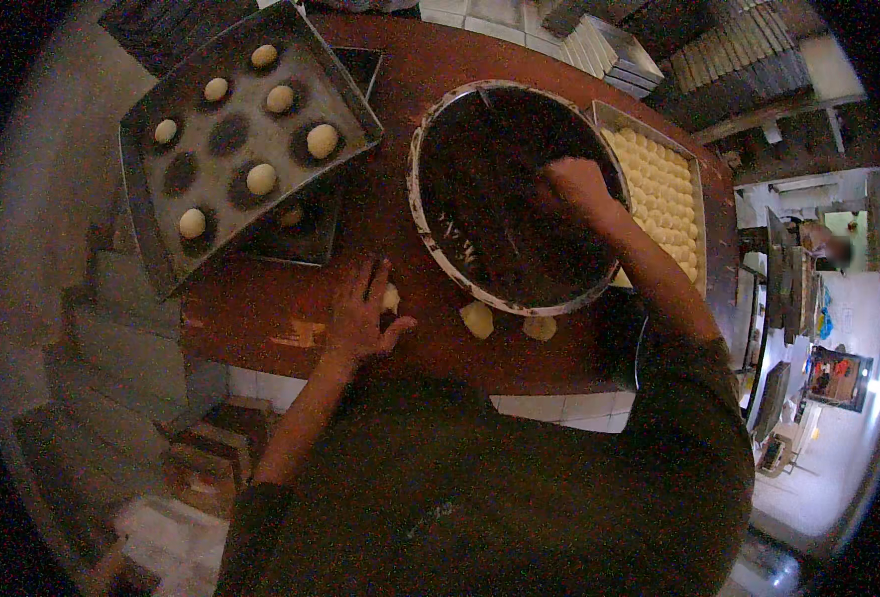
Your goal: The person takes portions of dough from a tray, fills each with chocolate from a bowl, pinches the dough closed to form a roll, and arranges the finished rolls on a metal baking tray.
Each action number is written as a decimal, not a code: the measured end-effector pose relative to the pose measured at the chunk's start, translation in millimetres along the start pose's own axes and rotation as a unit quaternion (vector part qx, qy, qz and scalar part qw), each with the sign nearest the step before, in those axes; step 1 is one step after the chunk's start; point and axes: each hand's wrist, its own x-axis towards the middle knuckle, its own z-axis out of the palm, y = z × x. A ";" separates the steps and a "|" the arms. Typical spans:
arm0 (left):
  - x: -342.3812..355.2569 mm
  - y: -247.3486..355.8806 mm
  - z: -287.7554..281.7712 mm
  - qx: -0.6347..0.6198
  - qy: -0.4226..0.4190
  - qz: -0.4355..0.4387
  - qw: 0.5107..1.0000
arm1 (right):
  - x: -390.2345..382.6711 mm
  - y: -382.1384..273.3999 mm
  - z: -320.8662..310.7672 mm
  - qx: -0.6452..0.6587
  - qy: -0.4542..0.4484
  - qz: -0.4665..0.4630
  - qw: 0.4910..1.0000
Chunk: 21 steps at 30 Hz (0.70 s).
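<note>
My left hand (362, 316) lies on the reddish-brown table with its fingers stretched out and the thumb apart. Against it, between fingers and thumb, is a small pale piece of dough (391, 298), partly covered. My right hand (579, 186) is closed inside a large round bowl (422, 234) of dark filling (500, 199); whatever it grips is hidden. Two flattened dough pieces, one on the left (477, 320) and one on the right (540, 327), rest by the bowl's near rim.
At the upper left, a dark baking tray (231, 134) with several dough balls (261, 179) overlaps another tray (311, 234). A rectangular tray (700, 189) packed with pale dough balls stands right of the bowl. Stacked trays (739, 60) are at the far right.
</note>
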 end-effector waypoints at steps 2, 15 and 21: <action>1.3 -4.3 17.3 -0.053 0.023 -0.016 0.998 | 24.4 15.1 10.2 -0.030 0.081 0.033 0.996; -16.1 -29.3 29.3 -0.071 0.046 -0.007 0.996 | -78.1 -18.9 -26.6 0.241 -0.273 -0.058 0.929; -22.3 49.8 -58.6 -0.342 -0.005 -0.181 0.922 | -132.3 -42.2 -69.4 0.630 -0.125 0.102 0.760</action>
